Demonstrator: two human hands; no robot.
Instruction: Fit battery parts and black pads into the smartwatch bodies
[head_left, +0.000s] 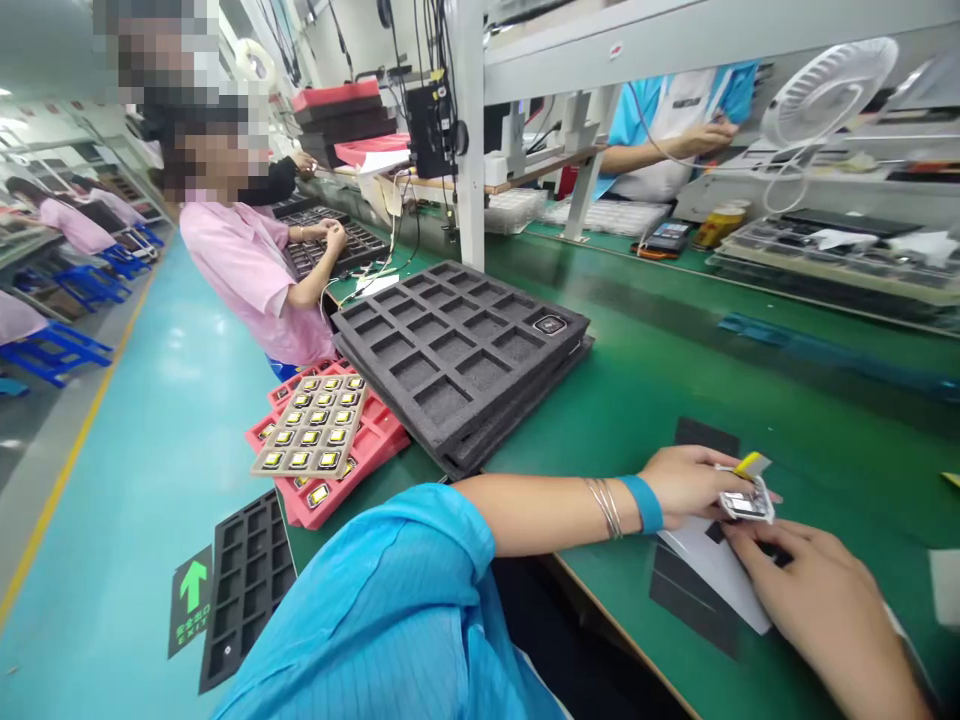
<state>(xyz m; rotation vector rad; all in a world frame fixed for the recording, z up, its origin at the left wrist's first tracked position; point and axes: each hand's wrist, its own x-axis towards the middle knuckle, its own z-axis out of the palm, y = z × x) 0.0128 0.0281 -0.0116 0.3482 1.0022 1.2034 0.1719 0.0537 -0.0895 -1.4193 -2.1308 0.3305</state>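
My left hand (pixel 686 482) is closed on a small white-framed device housing (pixel 748 503) with a silver inside. A yellow tab (pixel 748 464) sticks up from its top edge. Just below, my right hand (pixel 814 575) has its fingers curled, the fingertips close to the housing and over a white sheet (pixel 712 570). A small dark piece shows by those fingertips; whether they grip it I cannot tell. The white sheet lies on a dark mat (pixel 694 600) on the green table (pixel 615 420).
A stack of black foam trays (pixel 465 350) stands left of my hands, one pocket holding a square part (pixel 550 324). Red trays (pixel 386 430) with a beige tray (pixel 311 425) of yellow-marked parts sit beyond. Co-workers (pixel 240 270) work at left and across. A white fan (pixel 829 90) stands at upper right.
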